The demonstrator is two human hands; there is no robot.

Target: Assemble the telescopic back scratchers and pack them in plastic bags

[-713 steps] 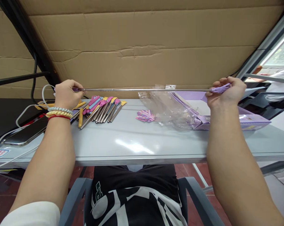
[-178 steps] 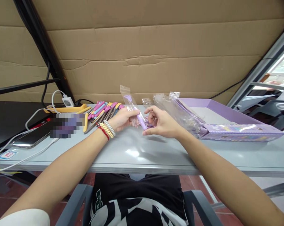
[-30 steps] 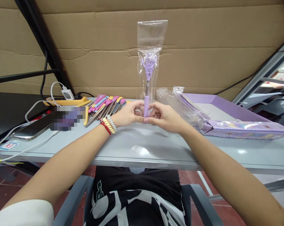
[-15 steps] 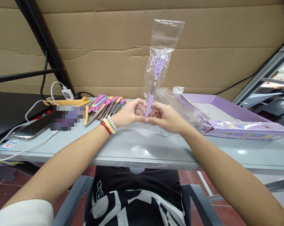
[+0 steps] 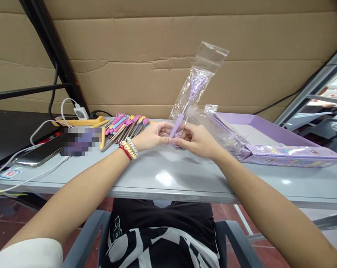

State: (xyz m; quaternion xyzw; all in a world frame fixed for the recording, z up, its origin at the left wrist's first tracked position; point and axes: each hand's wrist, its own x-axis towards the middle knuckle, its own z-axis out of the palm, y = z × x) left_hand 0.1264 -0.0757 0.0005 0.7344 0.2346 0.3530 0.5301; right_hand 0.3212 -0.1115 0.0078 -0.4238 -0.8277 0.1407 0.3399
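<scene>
A purple back scratcher with a hand-shaped head and a metal shaft is inside a clear plastic bag. It tilts up and to the right above the table. My left hand is closed on the lower end of its handle, thumb at the bottom. From the other side my right hand pinches the same end, the two thumbs nearly touching. Left of my hands lies a pile of back scratchers in pink, blue, yellow and purple.
An open purple box stands at the right, with clear plastic bags heaped against its left side. On the left are a dark phone, white cables, a yellow power strip and a charger plug. Cardboard lines the back.
The bagged back scratcher has tipped to the right and its top has come lower. Both hands keep their hold on the handle and have hardly moved.
</scene>
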